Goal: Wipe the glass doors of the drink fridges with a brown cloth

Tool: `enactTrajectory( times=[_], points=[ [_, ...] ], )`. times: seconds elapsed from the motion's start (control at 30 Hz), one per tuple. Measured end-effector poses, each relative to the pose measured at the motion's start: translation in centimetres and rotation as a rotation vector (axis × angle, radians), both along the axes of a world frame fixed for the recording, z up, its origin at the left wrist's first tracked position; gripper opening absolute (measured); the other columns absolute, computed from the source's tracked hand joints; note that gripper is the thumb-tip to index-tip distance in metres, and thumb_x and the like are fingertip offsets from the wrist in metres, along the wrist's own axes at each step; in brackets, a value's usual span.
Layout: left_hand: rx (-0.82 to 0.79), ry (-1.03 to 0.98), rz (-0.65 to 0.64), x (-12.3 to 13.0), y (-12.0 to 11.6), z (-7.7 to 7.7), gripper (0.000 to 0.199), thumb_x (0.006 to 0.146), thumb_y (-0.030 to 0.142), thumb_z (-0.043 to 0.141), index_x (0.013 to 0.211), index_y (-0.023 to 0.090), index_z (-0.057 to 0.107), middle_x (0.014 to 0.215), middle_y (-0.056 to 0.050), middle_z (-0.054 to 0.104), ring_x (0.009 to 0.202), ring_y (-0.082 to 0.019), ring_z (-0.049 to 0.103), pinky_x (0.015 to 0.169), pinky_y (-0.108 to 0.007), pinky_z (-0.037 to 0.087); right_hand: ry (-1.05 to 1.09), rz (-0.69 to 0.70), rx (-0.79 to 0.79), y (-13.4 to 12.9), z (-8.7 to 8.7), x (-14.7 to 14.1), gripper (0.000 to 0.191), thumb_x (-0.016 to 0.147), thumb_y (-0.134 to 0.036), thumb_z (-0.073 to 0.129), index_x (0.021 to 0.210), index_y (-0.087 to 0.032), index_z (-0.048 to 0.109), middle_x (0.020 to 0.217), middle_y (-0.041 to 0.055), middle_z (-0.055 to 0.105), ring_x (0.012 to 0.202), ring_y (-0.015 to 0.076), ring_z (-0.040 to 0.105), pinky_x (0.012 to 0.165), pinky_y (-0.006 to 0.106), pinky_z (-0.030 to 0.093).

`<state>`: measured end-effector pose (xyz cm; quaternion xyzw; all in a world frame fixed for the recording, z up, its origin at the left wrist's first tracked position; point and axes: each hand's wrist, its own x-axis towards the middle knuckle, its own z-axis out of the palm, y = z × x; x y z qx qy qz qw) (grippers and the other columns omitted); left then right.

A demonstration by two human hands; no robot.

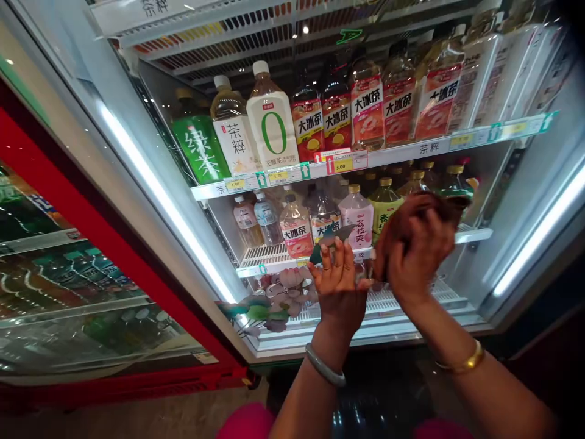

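My right hand point(418, 259) is closed on a crumpled brown cloth point(402, 222), held up in front of the drinks fridge's lower bottles. To its left, my left hand point(338, 277) has its fingers spread and raised, with nothing in it. It is nearest a leaf-and-flower decoration point(274, 305) that seems to lie on the fridge's glass; whether the fingertips touch the glass, I cannot tell. Behind the hands are a pink-labelled bottle point(357, 216) and a yellow-green bottle point(384, 204), the latter partly covered by the cloth.
Large bottles, among them a white-labelled one with a green 0 point(273, 128), line the upper shelf point(397, 155). Smaller iced tea bottles point(296, 228) stand on the shelf below. A red-framed fridge door point(137, 244) is at the left. Bright light strips point(155, 189) run along the sides.
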<state>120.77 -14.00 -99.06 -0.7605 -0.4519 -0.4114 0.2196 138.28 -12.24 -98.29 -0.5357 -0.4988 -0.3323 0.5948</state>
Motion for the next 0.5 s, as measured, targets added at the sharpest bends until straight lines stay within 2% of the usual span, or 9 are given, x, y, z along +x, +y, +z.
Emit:
enactTrajectory(
  times=[0.07, 0.1, 0.17, 0.23, 0.3, 0.37, 0.43, 0.47, 0.5],
  points=[
    [0.058, -0.024, -0.029, -0.6, 0.3, 0.0, 0.073, 0.103, 0.043, 0.052, 0.166, 0.016, 0.027, 0.166, -0.015, 0.043, 0.161, -0.031, 0.026, 0.133, -0.057, 0.002, -0.231, 0.073, -0.092, -0.6, -2.4, -1.0, 0.036, 0.091, -0.033, 0.064, 0.128, -0.034, 0.065, 0.144, 0.0073, 0.059, 0.15, 0.0378, 0.037, 0.124, 0.074, 0.021],
    [0.08, -0.031, -0.042, -1.0, 0.5, 0.1, 0.072, 0.103, 0.042, 0.051, 0.166, 0.017, 0.026, 0.165, -0.014, 0.045, 0.161, -0.03, 0.027, 0.133, -0.056, 0.0, -0.391, 0.146, -0.153, -1.1, -4.2, -1.0, 0.03, 0.091, -0.033, 0.066, 0.119, -0.04, 0.068, 0.131, 0.0025, 0.066, 0.14, 0.0346, 0.048, 0.124, 0.073, 0.023],
    [0.094, -0.037, -0.053, -1.7, 0.5, 0.1, 0.069, 0.105, 0.039, 0.047, 0.167, 0.017, 0.025, 0.166, -0.012, 0.044, 0.162, -0.027, 0.025, 0.133, -0.053, -0.005, -0.487, 0.2, -0.215, -2.1, -7.3, 0.2, 0.03, 0.089, -0.029, 0.068, 0.109, -0.051, 0.07, 0.108, -0.0052, 0.071, 0.114, 0.0263, 0.064, 0.124, 0.064, 0.032],
    [0.082, -0.048, -0.044, -2.4, 0.4, 0.2, 0.067, 0.106, 0.036, 0.042, 0.167, 0.016, 0.023, 0.168, -0.009, 0.04, 0.164, -0.026, 0.018, 0.133, -0.052, -0.009, -0.432, 0.18, -0.196, -2.6, -7.9, 1.7, 0.033, 0.09, -0.028, 0.067, 0.116, -0.048, 0.069, 0.116, -0.0016, 0.07, 0.122, 0.0292, 0.062, 0.123, 0.065, 0.034],
    [0.063, -0.054, -0.027, -3.1, 0.2, 0.5, 0.067, 0.106, 0.035, 0.041, 0.167, 0.017, 0.022, 0.17, -0.007, 0.036, 0.164, -0.026, 0.014, 0.133, -0.052, -0.009, -0.282, 0.109, -0.109, -2.1, -5.2, 2.2, 0.04, 0.092, -0.026, 0.061, 0.13, -0.035, 0.063, 0.14, 0.0084, 0.06, 0.142, 0.0369, 0.048, 0.122, 0.073, 0.029],
    [0.04, -0.049, -0.008, -3.9, 0.1, 0.9, 0.069, 0.105, 0.037, 0.043, 0.167, 0.017, 0.022, 0.171, -0.008, 0.035, 0.164, -0.027, 0.014, 0.134, -0.053, -0.006, -0.089, 0.013, -0.008, -1.0, -0.5, 0.8, 0.049, 0.092, -0.021, 0.055, 0.141, -0.025, 0.055, 0.156, 0.0157, 0.047, 0.149, 0.0389, 0.039, 0.121, 0.073, 0.03],
    [0.03, -0.022, -0.005, -5.1, 0.2, 1.5, 0.071, 0.104, 0.04, 0.044, 0.167, 0.016, 0.022, 0.171, -0.01, 0.033, 0.164, -0.027, 0.016, 0.134, -0.054, -0.004, -0.007, -0.022, 0.058, 0.3, 3.8, -2.1, 0.053, 0.092, -0.018, 0.052, 0.145, -0.023, 0.053, 0.158, 0.0161, 0.048, 0.148, 0.0364, 0.041, 0.122, 0.069, 0.03],
    [0.032, 0.002, -0.013, -5.8, 0.3, 1.8, 0.072, 0.104, 0.041, 0.044, 0.167, 0.016, 0.022, 0.171, -0.01, 0.032, 0.164, -0.028, 0.015, 0.134, -0.055, -0.003, -0.004, -0.033, 0.081, 0.7, 5.0, -3.8, 0.052, 0.092, -0.018, 0.052, 0.144, -0.023, 0.054, 0.157, 0.0157, 0.049, 0.15, 0.0366, 0.038, 0.122, 0.069, 0.028],
    [0.037, 0.029, -0.023, -6.7, 0.4, 2.2, 0.072, 0.104, 0.042, 0.043, 0.167, 0.015, 0.022, 0.172, -0.011, 0.031, 0.164, -0.028, 0.015, 0.134, -0.056, -0.003, -0.039, -0.033, 0.078, 1.0, 5.4, -5.4, 0.051, 0.092, -0.02, 0.054, 0.143, -0.023, 0.056, 0.155, 0.015, 0.051, 0.152, 0.0374, 0.035, 0.122, 0.07, 0.027]
  ],
)
